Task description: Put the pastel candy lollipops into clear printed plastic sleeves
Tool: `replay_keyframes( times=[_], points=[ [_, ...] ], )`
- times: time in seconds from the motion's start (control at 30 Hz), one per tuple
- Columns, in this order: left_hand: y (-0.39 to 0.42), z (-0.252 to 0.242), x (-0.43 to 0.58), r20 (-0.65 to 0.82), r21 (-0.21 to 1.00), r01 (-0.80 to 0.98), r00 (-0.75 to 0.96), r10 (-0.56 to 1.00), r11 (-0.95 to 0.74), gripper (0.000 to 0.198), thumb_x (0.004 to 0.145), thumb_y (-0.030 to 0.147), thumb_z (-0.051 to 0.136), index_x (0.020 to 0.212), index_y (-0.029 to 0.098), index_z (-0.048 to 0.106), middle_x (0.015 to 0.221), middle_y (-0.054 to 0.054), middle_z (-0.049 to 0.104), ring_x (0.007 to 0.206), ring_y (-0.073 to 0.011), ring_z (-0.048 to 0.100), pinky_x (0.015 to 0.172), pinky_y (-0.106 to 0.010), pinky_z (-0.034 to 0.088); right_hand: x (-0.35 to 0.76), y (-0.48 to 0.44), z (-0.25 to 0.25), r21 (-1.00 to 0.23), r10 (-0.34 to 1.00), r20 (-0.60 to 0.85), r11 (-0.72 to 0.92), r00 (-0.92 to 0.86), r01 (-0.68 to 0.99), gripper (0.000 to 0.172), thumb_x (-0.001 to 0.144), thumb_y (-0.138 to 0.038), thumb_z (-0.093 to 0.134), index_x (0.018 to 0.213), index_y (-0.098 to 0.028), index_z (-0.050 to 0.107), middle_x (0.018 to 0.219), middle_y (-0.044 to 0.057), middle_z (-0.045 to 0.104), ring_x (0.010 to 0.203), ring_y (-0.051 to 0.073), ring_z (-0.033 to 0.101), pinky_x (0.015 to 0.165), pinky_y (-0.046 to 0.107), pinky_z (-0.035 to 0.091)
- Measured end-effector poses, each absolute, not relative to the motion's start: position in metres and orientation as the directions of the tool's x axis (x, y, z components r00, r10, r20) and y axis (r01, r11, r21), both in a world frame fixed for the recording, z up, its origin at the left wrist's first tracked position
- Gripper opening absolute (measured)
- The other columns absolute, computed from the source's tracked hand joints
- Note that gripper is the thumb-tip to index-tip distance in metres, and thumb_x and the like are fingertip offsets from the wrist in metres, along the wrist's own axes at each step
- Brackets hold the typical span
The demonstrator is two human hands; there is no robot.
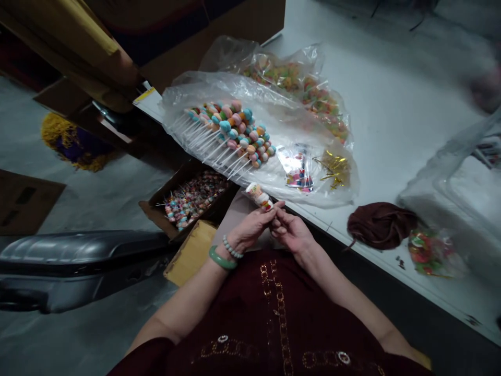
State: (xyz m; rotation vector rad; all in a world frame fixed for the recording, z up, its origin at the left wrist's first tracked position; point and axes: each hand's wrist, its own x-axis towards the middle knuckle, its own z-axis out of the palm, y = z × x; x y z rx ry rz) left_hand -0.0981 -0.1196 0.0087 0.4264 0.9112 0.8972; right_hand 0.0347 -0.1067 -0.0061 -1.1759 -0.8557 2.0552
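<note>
A candy skewer [259, 197] in a printed see-through wrapper tilts up in front of my body. My left hand [251, 227] is closed around its lower end. There my right hand [293, 231] meets it, thumb and fingers pinched together; the stick and whatever these fingers grip are hidden. Just beyond lies a pile of candy skewers [240, 125], pastel pieces on white sticks, on a plastic sheet [270, 177]. To its right are a stack of printed wrapper bags [297, 167] and a bunch of gold twist ties [335, 168].
Bags of colourful candy [289, 75] lie behind the pile on the white table [391, 68]. A carton of wrapped skewers [195, 201] stands low on the left, near a grey suitcase [82, 261]. A brown cloth [379, 224] and a small candy bag [430, 253] sit at right.
</note>
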Motion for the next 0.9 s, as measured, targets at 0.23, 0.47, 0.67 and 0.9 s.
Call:
replay_keyframes(
  times=[0.23,0.47,0.67,0.9],
  points=[
    [-0.120,0.014,-0.099,-0.355,0.871,-0.306,0.154,0.922,0.386,0.038,0.078,0.047,0.069,0.065,0.013,0.063,0.075,-0.007,0.067,0.072,-0.0138,0.058,0.068,-0.025,0.047,0.045,-0.107,0.013,-0.982,0.993,-0.117,-0.118,0.011,0.150,0.023,0.074,-0.038,0.067,0.093,-0.024,0.067,0.090,0.002,0.069,0.085,0.018,0.061,0.078,0.030,0.049],
    [-0.122,0.011,-0.086,-0.454,0.868,-0.161,0.121,0.883,0.469,0.034,0.077,0.048,0.067,0.075,0.014,0.066,0.050,0.003,0.049,0.044,-0.0080,0.041,0.045,-0.021,0.033,0.025,-0.084,0.015,-0.886,0.951,-0.308,-0.270,0.041,-0.376,0.027,0.066,-0.037,0.076,0.080,-0.021,0.060,0.072,-0.001,0.066,0.062,0.012,0.059,0.062,0.026,0.049],
    [-0.121,0.000,-0.097,-0.089,0.973,0.162,-0.395,0.914,0.165,0.025,0.080,0.037,0.064,0.065,0.017,0.064,0.055,0.002,0.052,0.054,-0.0082,0.044,0.052,-0.021,0.033,0.069,-0.041,0.020,-0.973,0.998,-0.067,-0.063,-0.007,0.221,0.019,0.084,-0.038,0.055,0.080,-0.020,0.063,0.075,0.002,0.066,0.064,0.015,0.057,0.062,0.029,0.046],
    [-0.115,-0.001,-0.104,-0.468,0.868,-0.281,-0.188,0.863,0.409,0.031,0.071,0.044,0.069,0.061,0.016,0.059,0.041,0.005,0.044,0.036,-0.0040,0.029,0.038,-0.019,0.015,0.166,0.021,0.023,-0.099,0.955,0.177,0.257,-0.237,0.961,0.020,0.081,-0.017,0.054,0.087,-0.022,0.072,0.095,0.010,0.062,0.098,0.025,0.052,0.064,0.029,0.038]
  ],
)
